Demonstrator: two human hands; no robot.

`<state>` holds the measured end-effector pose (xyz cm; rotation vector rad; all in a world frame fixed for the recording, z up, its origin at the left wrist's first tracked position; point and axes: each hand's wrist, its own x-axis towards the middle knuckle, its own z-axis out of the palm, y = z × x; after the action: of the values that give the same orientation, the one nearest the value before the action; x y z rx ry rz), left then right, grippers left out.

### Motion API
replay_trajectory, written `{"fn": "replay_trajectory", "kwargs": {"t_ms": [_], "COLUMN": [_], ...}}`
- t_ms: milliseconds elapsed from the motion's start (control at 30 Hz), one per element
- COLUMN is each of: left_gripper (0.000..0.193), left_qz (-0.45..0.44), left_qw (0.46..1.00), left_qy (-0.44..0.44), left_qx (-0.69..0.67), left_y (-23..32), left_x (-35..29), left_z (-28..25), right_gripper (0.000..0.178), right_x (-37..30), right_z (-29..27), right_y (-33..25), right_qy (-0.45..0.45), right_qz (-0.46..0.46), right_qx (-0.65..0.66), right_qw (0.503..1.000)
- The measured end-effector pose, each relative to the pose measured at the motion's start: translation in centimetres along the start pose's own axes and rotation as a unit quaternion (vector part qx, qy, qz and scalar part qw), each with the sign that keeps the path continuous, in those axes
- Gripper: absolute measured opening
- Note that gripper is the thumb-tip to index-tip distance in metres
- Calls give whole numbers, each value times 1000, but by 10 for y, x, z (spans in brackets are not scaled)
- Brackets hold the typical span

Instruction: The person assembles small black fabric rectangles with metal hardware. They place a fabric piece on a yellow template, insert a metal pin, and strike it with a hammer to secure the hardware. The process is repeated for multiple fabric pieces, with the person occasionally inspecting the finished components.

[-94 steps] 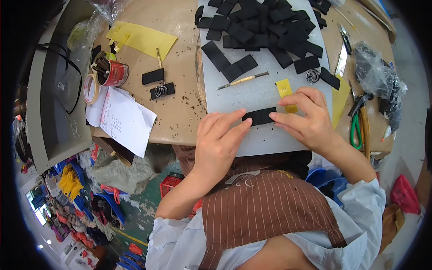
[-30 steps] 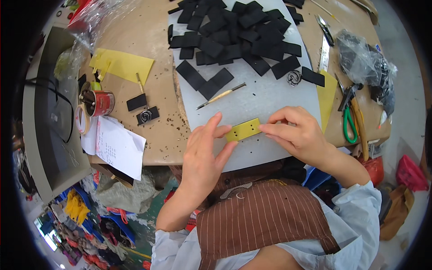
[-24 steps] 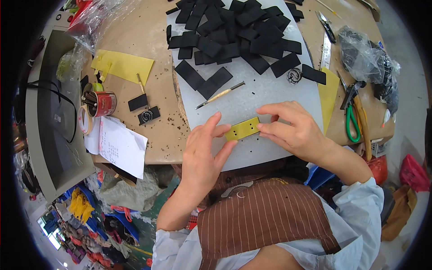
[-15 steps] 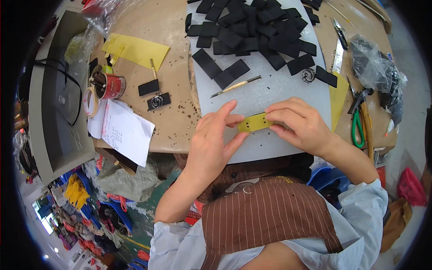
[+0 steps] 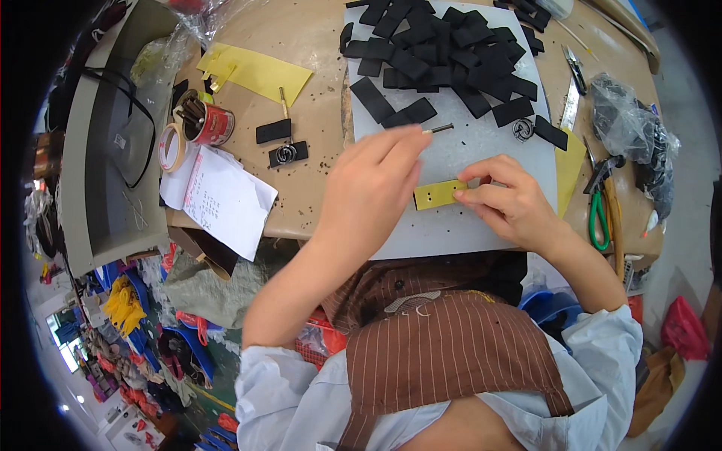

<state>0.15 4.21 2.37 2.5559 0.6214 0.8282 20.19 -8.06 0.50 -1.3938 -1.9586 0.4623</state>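
Between the thumb and fingers of my right hand (image 5: 505,197) is the right end of a small yellow strip (image 5: 435,197) with small dark holes in it. The strip is over the pale work board (image 5: 481,229). My left hand (image 5: 376,177) is just left of the strip, over a slim wooden-handled tool (image 5: 442,128). Only the dark end of that tool shows past the fingers. The left fingertips are smeared by motion, so their grip on the tool is unclear. Beyond the hands lies a heap of black strap pieces (image 5: 429,56).
Left on the table are black pieces with a ring-shaped metal part (image 5: 286,154), a yellow sheet (image 5: 259,73), a red can (image 5: 214,124), a tape roll (image 5: 171,146) and papers (image 5: 229,199). To the right are green-handled scissors (image 5: 598,218), a snipping tool (image 5: 574,71) and plastic bags (image 5: 632,120).
My left hand has let go of the yellow strip and moved up over the wooden-handled tool. My right hand still holds the strip. The whole view has shifted slightly.
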Motion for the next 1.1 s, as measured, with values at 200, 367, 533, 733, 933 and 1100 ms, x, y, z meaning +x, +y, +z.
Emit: {"fn": "replay_trajectory", "kwargs": {"t_ms": [200,367,533,733,933,1100], "left_gripper": [36,9,10,10,9,9], "left_qz": [-37,-109,-240,-146,-105,-110], "left_qw": [971,977,840,929,944,951], "left_qy": [-100,30,-11,-48,-29,-38], "left_qx": [213,-180,-486,-336,-313,-285], "left_y": [13,12,25,15,15,15], "left_x": [29,30,-8,-16,-17,-17], "left_z": [9,-6,26,34,36,41], "right_gripper": [12,12,13,13,15,18], "right_x": [4,3,3,3,-1,-11], "right_z": [-1,-3,-1,-1,0,-18], "right_y": [-6,-7,-8,-8,-7,-16], "right_qy": [8,13,15,15,22,15], "right_qz": [6,1,4,9,7,35], "right_qx": [6,-3,-1,-23,-40,-119], "right_qw": [1000,1000,1000,1000,999,992]}}
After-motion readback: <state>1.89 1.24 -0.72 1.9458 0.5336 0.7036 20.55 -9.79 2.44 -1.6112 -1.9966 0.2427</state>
